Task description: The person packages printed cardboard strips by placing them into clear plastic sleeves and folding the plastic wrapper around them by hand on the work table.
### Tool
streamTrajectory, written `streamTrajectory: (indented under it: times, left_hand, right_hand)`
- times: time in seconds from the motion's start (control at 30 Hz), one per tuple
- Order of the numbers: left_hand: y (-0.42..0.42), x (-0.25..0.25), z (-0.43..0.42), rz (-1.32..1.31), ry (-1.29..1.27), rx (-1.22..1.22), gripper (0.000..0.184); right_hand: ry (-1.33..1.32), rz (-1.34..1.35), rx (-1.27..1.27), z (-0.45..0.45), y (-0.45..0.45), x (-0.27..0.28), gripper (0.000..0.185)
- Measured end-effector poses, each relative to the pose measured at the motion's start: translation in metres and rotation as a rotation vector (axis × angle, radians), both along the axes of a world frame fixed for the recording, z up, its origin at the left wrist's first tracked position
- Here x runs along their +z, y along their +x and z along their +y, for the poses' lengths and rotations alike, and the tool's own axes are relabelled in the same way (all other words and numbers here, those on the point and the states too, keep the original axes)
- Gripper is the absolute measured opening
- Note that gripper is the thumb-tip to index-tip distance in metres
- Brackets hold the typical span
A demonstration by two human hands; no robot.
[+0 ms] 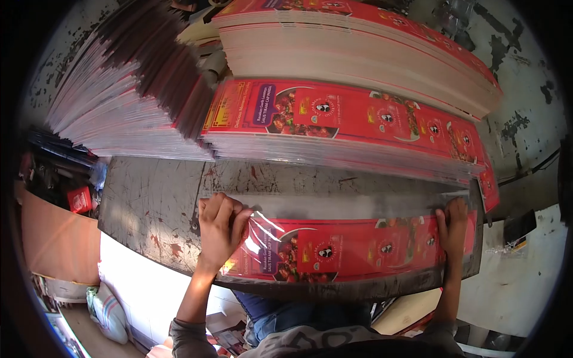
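- While both hands were at the clear film, the red printed sheet lay lengthwise along the near edge of the dark worktable, in front of the person's lap.
- Left hand: at the left end of the film, fingers curled narrow, thumb pointing right, gripping its far left part.
- Right hand: at the right end, fingers bent narrow, thumb on the inner side, holding the film near its far right part. Exact fingertip contact under the knuckles: couldn't tell.
- Film overlapped the red sheet and reached past its far edge; bright glare sat on it just right of the left hand.
- Red-topped stack stood beyond the film, well apart from the sheet.
- Taller pale-sided stack was behind that one, on the far side.
- Large fanned stack stood far left, against the left end of the red-topped stack.
- Small red packet was left of the worktable; striped sack was lower down, near left.
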State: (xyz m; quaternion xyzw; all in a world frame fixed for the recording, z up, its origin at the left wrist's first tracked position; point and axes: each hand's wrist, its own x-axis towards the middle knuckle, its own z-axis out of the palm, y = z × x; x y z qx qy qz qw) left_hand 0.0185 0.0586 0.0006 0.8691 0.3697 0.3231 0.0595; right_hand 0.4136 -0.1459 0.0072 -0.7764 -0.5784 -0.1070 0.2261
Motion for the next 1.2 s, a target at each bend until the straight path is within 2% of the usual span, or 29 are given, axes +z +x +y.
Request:
streamTrajectory:
  times: [0.07, 0.1, 0.13, 0.2, 0.23, 0.27, 0.33, 0.37, 0.4, 0.47, 0.53, 0.57, 0.67, 0.7, 0.73, 0.8, 0.83, 0.87, 0.93, 0.97, 1.0, 1.07, 1.1, 1.13, 1.2]
  left_hand:
    - [-0.008, 0.003, -0.002, -0.303, -0.153, -0.118, 0.017]
    - [-0.016, 0.003, -0.003, -0.303, -0.282, -0.153, 0.02]
    - [-0.015, 0.003, -0.005, -0.305, -0.277, -0.154, 0.02]
    - [-0.01, 0.003, -0.009, -0.792, -0.505, -0.229, 0.038]
    - [-0.017, 0.009, -0.013, -0.815, -0.71, -0.214, 0.054]
    - [-0.027, 0.004, -0.014, -0.888, -0.784, -0.241, 0.061]
    - [-0.042, 0.007, -0.021, -0.98, -1.151, -0.361, 0.063]
    - [-0.05, 0.003, -0.024, -0.977, -1.149, -0.359, 0.063]
    - [-0.056, -0.003, -0.026, -0.887, -1.101, -0.458, 0.058]
    - [-0.06, -0.009, -0.028, -0.799, -1.043, -0.557, 0.055]
    - [-0.061, -0.011, -0.03, -0.324, -0.664, -0.574, 0.043]
    - [-0.06, -0.01, -0.03, -0.325, -0.666, -0.576, 0.043]
    - [-0.059, -0.003, -0.025, -0.074, -0.61, -0.614, 0.034]
    - [-0.061, -0.002, -0.027, -0.076, -0.612, -0.618, 0.034]
    - [-0.062, -0.003, -0.029, -0.032, -0.559, -0.575, 0.033]
    - [-0.064, -0.003, -0.037, 0.007, -0.503, -0.539, 0.031]
    - [-0.066, -0.002, -0.044, -0.002, -0.489, -0.474, 0.029]
    - [-0.069, -0.001, -0.051, -0.009, -0.477, -0.408, 0.027]
    - [-0.065, 0.004, -0.068, -0.015, -0.402, -0.367, 0.021]
    - [-0.064, 0.004, -0.075, -0.035, -0.399, -0.302, 0.021]
    - [-0.065, 0.004, -0.081, -0.053, -0.397, -0.236, 0.02]
    - [-0.066, 0.002, -0.087, -0.066, -0.356, -0.214, 0.02]
    - [-0.066, 0.004, -0.088, -0.071, -0.377, -0.211, 0.017]
    - [-0.066, 0.006, -0.088, -0.079, -0.398, -0.206, 0.015]
    - [-0.069, 0.002, -0.083, -0.129, -0.399, -0.248, 0.018]
  right_hand:
    - [0.078, -0.02, -0.009, -0.005, -0.001, 0.001, 0.022]
    - [0.151, -0.049, 0.003, -0.007, 0.0, 0.003, 0.022]
    - [0.156, -0.051, 0.003, -0.008, -0.001, 0.004, 0.022]
    - [0.253, -0.044, 0.002, -0.012, -0.003, 0.007, 0.027]
    - [0.254, -0.048, -0.003, -0.017, -0.001, 0.006, 0.027]
    - [0.324, -0.115, 0.011, -0.023, 0.001, 0.003, 0.03]
    - [0.394, -0.177, 0.027, -0.03, 0.001, 0.0, 0.035]
    - [0.474, -0.269, -0.009, -0.033, -0.001, 0.0, 0.04]
    - [0.555, -0.362, -0.046, -0.035, -0.002, 0.0, 0.045]
    - [0.613, -0.371, -0.067, -0.038, -0.007, -0.002, 0.05]
    - [0.722, -0.352, -0.116, -0.048, -0.013, -0.004, 0.054]
    - [0.727, -0.299, -0.167, -0.065, -0.008, -0.018, 0.054]
    - [0.799, -0.375, -0.093, -0.084, -0.006, -0.023, 0.049]
    - [0.729, -0.377, -0.105, -0.099, -0.003, -0.028, 0.04]
    - [0.73, -0.384, -0.108, -0.109, 0.0, -0.031, 0.04]
    - [0.641, -0.58, -0.099, -0.12, -0.006, -0.021, 0.034]
    - [0.581, -0.637, -0.125, -0.14, 0.004, -0.034, 0.045]
    - [0.579, -0.639, -0.129, -0.138, 0.003, -0.029, 0.045]
    - [0.777, -0.617, -0.196, -0.133, -0.004, -0.012, 0.06]
    - [0.684, -0.511, -0.346, -0.14, -0.01, -0.009, 0.073]
    - [0.679, -0.508, -0.347, -0.139, -0.01, -0.01, 0.073]
    - [0.758, -0.28, -0.276, -0.133, -0.008, -0.012, 0.079]
    - [0.78, -0.186, -0.371, -0.135, -0.006, -0.017, 0.087]
    - [0.782, -0.185, -0.371, -0.133, -0.003, -0.018, 0.087]
    - [0.936, 0.34, -0.283, -0.127, 0.003, -0.02, 0.09]
